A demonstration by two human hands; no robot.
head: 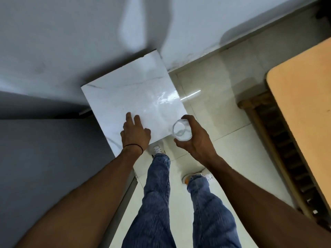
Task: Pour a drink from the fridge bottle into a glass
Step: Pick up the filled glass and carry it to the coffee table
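A clear, empty drinking glass (181, 130) is held upright in my right hand (196, 138), fingers wrapped around its side, at the near right corner of a white marble counter top (132, 97). My left hand (135, 133) rests flat on the counter's near edge, fingers spread, holding nothing; a thin black band circles its wrist. No bottle or fridge interior is in view.
A grey surface (44, 158), possibly a fridge or cabinet side, fills the left. White walls rise behind the counter. A light wooden table (304, 104) with a dark chair (272, 131) under it stands on the right. My legs and shoes are on the glossy tiled floor (211, 86).
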